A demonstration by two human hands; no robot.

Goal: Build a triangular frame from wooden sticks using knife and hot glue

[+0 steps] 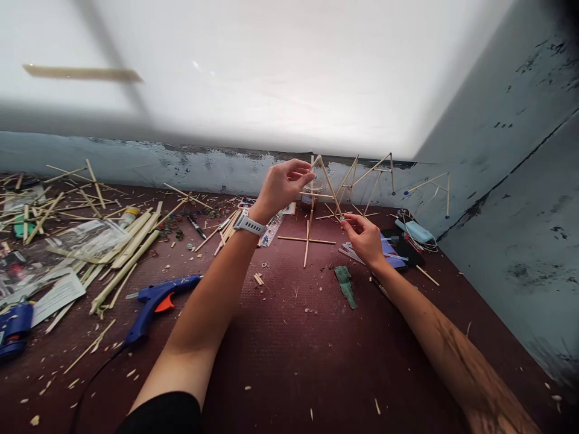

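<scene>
A stand of thin wooden sticks (307, 232) rises from a crossed base on the brown table, with an upright and an angled piece at its top. Near that top, my left hand (283, 188), with a grey-banded watch on the wrist, is closed in a pinch on the stick frame. Lower down and to the right, my right hand (363, 240) pinches the end of the slanting stick (330, 184), where a small greenish bit shows. Behind the stand is a clear plastic jar (319, 188), partly hidden. Similar stick stands (380, 170) are at the back right.
A blue glue gun (156, 300) lies left of my forearm, its cord trailing forward. Bamboo strips (136, 241), plastic bags (97, 240) and loose sticks crowd the left side. A green scrap (345, 286) and a light-blue device (414, 230) lie right. A wall (520, 199) bounds the right side.
</scene>
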